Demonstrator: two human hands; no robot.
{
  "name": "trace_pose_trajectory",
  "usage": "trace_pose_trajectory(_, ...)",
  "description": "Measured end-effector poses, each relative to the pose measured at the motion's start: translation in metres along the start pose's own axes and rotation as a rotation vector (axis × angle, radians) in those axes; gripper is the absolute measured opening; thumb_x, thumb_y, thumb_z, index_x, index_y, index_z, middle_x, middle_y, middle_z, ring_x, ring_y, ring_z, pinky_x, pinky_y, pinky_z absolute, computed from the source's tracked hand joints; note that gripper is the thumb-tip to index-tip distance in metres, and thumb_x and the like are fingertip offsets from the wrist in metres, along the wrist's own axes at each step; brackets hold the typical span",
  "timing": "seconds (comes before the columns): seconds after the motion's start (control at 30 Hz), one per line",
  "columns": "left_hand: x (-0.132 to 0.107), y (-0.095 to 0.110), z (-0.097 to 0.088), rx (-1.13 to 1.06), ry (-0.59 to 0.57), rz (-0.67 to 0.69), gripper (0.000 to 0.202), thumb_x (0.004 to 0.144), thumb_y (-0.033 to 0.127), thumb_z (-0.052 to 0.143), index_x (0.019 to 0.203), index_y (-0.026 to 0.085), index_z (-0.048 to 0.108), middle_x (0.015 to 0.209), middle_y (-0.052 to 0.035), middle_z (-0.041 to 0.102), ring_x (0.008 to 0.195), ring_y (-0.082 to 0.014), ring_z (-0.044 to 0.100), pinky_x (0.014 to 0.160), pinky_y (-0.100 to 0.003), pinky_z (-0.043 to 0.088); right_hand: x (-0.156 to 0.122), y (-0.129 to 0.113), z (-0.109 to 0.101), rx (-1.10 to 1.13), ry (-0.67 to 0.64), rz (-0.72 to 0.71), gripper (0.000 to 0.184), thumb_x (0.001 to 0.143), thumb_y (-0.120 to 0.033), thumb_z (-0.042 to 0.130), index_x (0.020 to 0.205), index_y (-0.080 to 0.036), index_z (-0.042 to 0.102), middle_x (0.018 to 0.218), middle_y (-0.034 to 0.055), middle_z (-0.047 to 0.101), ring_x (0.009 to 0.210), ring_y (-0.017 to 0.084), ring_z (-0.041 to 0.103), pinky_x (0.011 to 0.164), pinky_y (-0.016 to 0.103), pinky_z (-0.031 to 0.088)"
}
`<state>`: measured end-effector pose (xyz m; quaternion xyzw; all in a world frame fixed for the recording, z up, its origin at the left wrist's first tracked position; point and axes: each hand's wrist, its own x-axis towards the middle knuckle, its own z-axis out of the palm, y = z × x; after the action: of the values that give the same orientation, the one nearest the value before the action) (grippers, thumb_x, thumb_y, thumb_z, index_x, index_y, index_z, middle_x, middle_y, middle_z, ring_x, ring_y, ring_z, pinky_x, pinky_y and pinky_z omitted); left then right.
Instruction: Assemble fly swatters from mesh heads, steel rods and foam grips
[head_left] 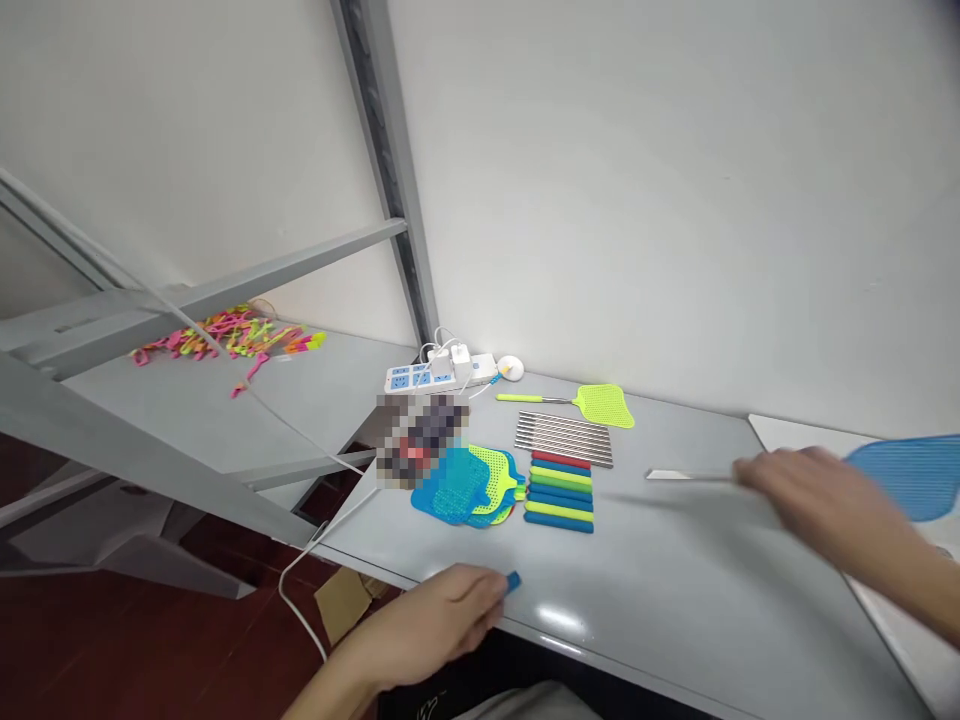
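My left hand [442, 612] is closed at the table's front edge, with the blue tip of a handle grip [513, 582] sticking out of it. On the right my blurred right hand [806, 490] is closed on a shiny metal rod [690, 475] pointing left above the table. Beyond that hand is a blue fly swatter head [907, 478]; whether it joins the rod I cannot tell. Several coloured handle grips [559, 490] lie in a stack below a row of metal rods [564, 438]. Overlapping swatter heads [454, 485] lie left of the grips.
A yellow-green fly swatter [604, 405] lies near the wall. Behind the heads are a power strip [401, 380] with plugs and a pixelated item [420, 440]. A white cable [281, 590] hangs beside the grey metal frame [394, 170]. Colourful plastic pieces [232, 332] lie on the left shelf.
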<state>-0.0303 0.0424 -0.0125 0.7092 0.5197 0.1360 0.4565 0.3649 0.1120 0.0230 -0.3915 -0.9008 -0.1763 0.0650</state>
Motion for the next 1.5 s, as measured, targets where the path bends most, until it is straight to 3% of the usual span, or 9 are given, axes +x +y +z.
trace_pose_trajectory(0.1,0.002,-0.003,0.010,0.109,0.077,0.074,0.036,0.104,0.033,0.028,0.095,0.023,0.061,0.088,-0.0003,0.065,0.081,-0.0151,0.060,0.075,-0.026,0.048,-0.016,0.021,-0.008,-0.074,-0.055,0.188,0.026,0.097,-0.016,0.039,0.096,-0.020,0.065,0.077,0.0104,0.062,0.076,0.024,0.052,0.076,0.040,0.034)
trace_pose_trajectory(0.23,0.036,0.005,0.050,0.589,0.313,0.294,0.035,0.088,0.000,0.041,0.107,0.021,0.062,0.104,-0.0062,0.062,0.094,-0.0204,0.056,0.082,-0.033,0.046,-0.016,-0.023,-0.003,-0.055,-0.103,0.050,0.034,0.093,-0.005,0.035,0.105,-0.020,0.063,0.081,0.0072,0.062,0.077,0.022,0.050,0.077,0.039,0.033)
trace_pose_trajectory(0.37,0.062,-0.004,0.073,0.733,0.446,0.354,0.036,0.090,0.005,0.052,0.119,0.023,0.062,0.104,-0.0061,0.064,0.096,-0.0244,0.055,0.084,-0.040,0.042,-0.020,-0.063,0.011,0.001,0.070,0.002,0.035,0.090,0.004,0.035,0.105,-0.017,0.059,0.077,0.0038,0.058,0.072,0.020,0.046,0.075,0.037,0.034)
trace_pose_trajectory(0.57,0.072,-0.010,0.068,0.712,0.588,0.419,0.030,0.085,0.007,0.067,0.106,0.030,0.067,0.104,0.0000,0.067,0.099,-0.0228,0.054,0.080,-0.039,0.033,-0.043,-0.072,0.018,0.080,0.147,0.083,0.029,0.091,0.004,0.040,0.107,-0.013,0.057,0.082,0.0069,0.062,0.075,0.019,0.048,0.075,0.037,0.035)
trace_pose_trajectory(0.67,0.078,-0.006,0.069,0.672,0.603,0.415,0.023,0.082,0.009,0.072,0.094,0.029,0.068,0.099,0.0012,0.065,0.093,-0.0203,0.053,0.078,-0.037,0.031,-0.049,-0.075,0.020,0.133,0.159,0.102,0.028,0.092,0.004,0.041,0.108,-0.012,0.058,0.086,0.0090,0.063,0.078,0.020,0.049,0.078,0.038,0.036)
trace_pose_trajectory(1.17,0.084,-0.003,0.073,0.536,0.638,0.369,0.005,0.091,0.020,0.063,0.088,0.023,0.065,0.089,-0.0007,0.061,0.083,-0.0184,0.052,0.076,-0.035,0.028,-0.033,-0.084,0.040,0.225,0.167,0.056,0.027,0.093,-0.003,0.042,0.110,-0.013,0.061,0.096,0.0108,0.067,0.088,0.023,0.055,0.084,0.044,0.040)
trace_pose_trajectory(1.27,0.083,-0.006,0.074,0.547,0.659,0.391,0.008,0.092,0.020,0.062,0.084,0.022,0.064,0.087,-0.0008,0.061,0.081,-0.0180,0.051,0.076,-0.035,0.028,-0.033,-0.078,0.037,0.168,0.275,0.086,0.029,0.092,-0.004,0.046,0.108,-0.017,0.065,0.100,0.0110,0.067,0.092,0.024,0.059,0.083,0.043,0.043)
trace_pose_trajectory(1.4,0.078,-0.011,0.075,0.575,0.666,0.446,0.014,0.094,0.017,0.057,0.082,0.021,0.062,0.083,-0.0008,0.061,0.078,-0.0177,0.049,0.074,-0.036,0.028,-0.042,-0.070,0.026,0.139,0.474,0.215,0.032,0.083,-0.003,0.060,0.103,-0.026,0.070,0.069,-0.0017,0.058,0.056,0.012,0.051,0.058,0.030,0.040)
trace_pose_trajectory(1.5,0.070,-0.007,0.073,0.566,0.600,0.519,0.016,0.095,0.018,0.056,0.080,0.020,0.060,0.082,-0.0008,0.061,0.076,-0.0175,0.050,0.071,-0.035,0.029,-0.047,-0.075,0.015,0.228,0.690,0.396,0.030,0.078,-0.002,0.064,0.095,-0.026,0.070,0.072,-0.0016,0.059,0.062,0.014,0.057,0.063,0.032,0.046)
